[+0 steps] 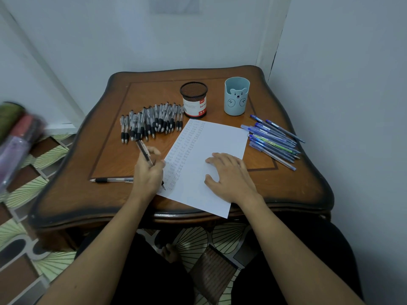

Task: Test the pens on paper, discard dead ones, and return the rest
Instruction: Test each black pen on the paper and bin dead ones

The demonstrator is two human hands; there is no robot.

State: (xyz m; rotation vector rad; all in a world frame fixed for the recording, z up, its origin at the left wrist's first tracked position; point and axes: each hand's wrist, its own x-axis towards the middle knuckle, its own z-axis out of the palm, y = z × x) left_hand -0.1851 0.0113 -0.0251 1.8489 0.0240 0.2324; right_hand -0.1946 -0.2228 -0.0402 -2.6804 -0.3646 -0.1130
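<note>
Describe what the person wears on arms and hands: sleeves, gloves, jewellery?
The left hand and right hand are bare: no gloves, and no rings show. The left forearm and right forearm are uncovered as far as the frame shows, with no sleeve, watch or bracelet at either wrist.

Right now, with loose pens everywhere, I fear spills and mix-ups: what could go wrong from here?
The white paper sheet overhangs the near edge of the brown wooden table; if the flat right hand lifts, the left hand writing with its clear pen could drag it off. The single black-grip pen beside the left wrist might get knocked off or confused with the heap of black-grip pens. The blue pens near the right edge may roll off.
</note>
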